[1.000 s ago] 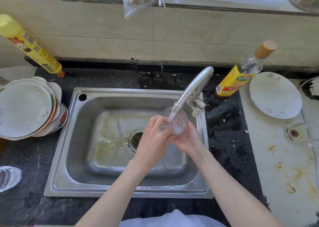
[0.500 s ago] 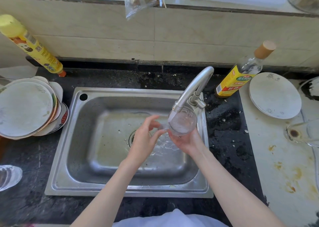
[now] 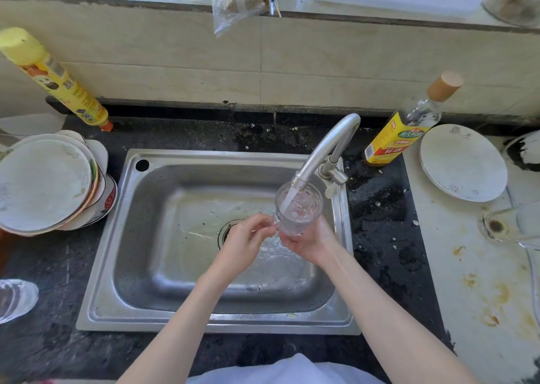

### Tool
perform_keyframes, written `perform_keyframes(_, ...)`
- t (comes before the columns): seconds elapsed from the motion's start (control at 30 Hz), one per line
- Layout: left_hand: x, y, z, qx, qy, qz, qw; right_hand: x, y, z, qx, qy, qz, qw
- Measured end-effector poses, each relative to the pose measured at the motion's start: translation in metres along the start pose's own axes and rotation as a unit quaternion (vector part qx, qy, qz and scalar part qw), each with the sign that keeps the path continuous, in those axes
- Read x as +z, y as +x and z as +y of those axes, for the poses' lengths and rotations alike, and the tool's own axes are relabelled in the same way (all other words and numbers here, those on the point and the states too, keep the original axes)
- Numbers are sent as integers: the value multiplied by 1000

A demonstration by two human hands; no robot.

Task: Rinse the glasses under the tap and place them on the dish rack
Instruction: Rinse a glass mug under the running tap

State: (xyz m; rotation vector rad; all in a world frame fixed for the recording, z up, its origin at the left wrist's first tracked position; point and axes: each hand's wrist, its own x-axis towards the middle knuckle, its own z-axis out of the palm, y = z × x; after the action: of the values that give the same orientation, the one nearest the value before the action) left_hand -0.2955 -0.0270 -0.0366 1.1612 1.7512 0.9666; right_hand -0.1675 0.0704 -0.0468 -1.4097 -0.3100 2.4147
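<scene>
- Glass [image 3: 298,210]: clear tumbler with a small side handle, upright under the tap [image 3: 324,155], mouth just below the spout; the stream runs into it. A second ago it sat lower, with the left hand over its rim; it is now lifted to the spout and open at the top (likely a fill-and-rinse pass, not yet ready for racking).
- Right hand [image 3: 309,242]: cups the glass from beneath, fingers curled round the base, gripping it.
- Left hand [image 3: 245,242]: has drawn back from the rim to the side; fingertips pinch the small handle at the glass's left.
- Sink [image 3: 175,237]: stamped stainless steel, rounded rectangular basin, wet floor, round drain partly hidden behind the left hand.
- Counter [image 3: 380,208]: dark speckled stone, matte and crumb-flecked; a pale stained board lies to the right.
- Stacked plates [image 3: 43,182]: glazed ceramic, tilted, left of the sink.
- Single plate [image 3: 463,163]: white, round, shallow, right of the tap.
- Bottles: yellow plastic bottle [image 3: 58,80], standing inverted on its orange cap; glass bottle [image 3: 406,126] with a wooden stopper.
- Dish rack: not identifiable in view.
</scene>
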Motion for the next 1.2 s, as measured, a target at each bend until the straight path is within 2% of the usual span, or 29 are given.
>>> perform_keyframes(0.13,2,5,6,-6,-28,-4,1000,1,4,5,23,1,-14,1000)
perform_keyframes(0.27,1,10,24,-26,-111,-36,993,3,5,2,14,14,-25,999)
perform_keyframes(0.4,8,16,42,-93,-153,-57,982,1,5,-3,-9,-20,-28,999)
perform_keyframes(0.5,19,24,47,-143,-131,-47,980,-1,8,-1,-33,-17,-30,999)
perform_keyframes(0.6,20,19,43,-102,-146,-71,981,-7,10,-3,-46,-3,-28,999)
perform_keyframes(0.73,10,9,36,-29,-145,-146,978,-7,6,-3,-19,4,-8,1000)
perform_keyframes(0.8,6,7,36,-21,-148,-168,974,-2,3,-4,-18,5,-16,1000)
perform_keyframes(1.0,2,14,42,-117,-130,-79,981,3,3,-1,-66,-18,-72,995)
perform_keyframes(1.07,5,13,40,-125,-131,-64,981,1,5,0,-72,-20,-83,994)
perform_keyframes(1.2,11,9,34,-153,-173,-2,973,-3,7,-2,-70,-56,-57,994)
